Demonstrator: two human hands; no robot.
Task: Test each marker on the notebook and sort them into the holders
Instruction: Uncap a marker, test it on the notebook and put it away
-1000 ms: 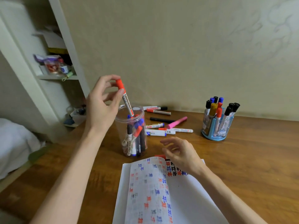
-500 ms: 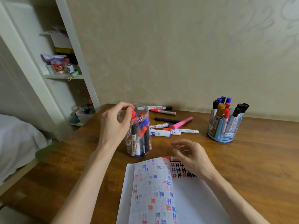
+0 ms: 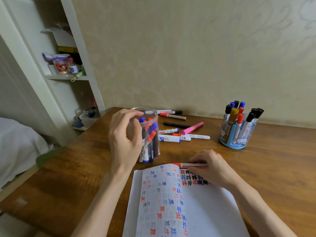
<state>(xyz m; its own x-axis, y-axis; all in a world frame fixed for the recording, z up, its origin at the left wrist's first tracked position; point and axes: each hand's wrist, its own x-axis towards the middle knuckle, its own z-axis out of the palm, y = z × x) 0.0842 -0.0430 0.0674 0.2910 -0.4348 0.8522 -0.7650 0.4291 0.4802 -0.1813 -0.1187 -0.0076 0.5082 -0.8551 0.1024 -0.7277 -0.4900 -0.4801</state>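
White open notebook [image 3: 201,212], its pages covered with rows of red, blue and black test marks, lies nearest on the brown wooden worktop [image 3: 277,161]. At the notebook's far edge lies a red-capped white marker [image 3: 183,165], roughly parallel to that edge, cap pointing left. The right hand [image 3: 212,168] rests over the top right corner of the page, its fingers [image 3: 198,162] curled over the marker's barrel and gripping it; the thumb is hidden. Just left of and beyond the notebook stands a clear round plastic jar [image 3: 154,114], holding upright markers with red, blue and black caps. The left hand [image 3: 125,139] hovers at the jar's near left side, fingers loosely curved and holding nothing, the index fingertip at the rim. Behind the jar a scatter of loose markers [image 3: 171,139] lies flat on the worktop, among them a pink marker [image 3: 192,128] and a black marker [image 3: 176,124]. Far right, well apart from the jar, stands a blue compartmented pen holder [image 3: 232,145] with markers capped black, blue, red and yellow. Far left: a white shelf unit [image 3: 66,77] with small bottles, and a white bed [image 3: 17,142].
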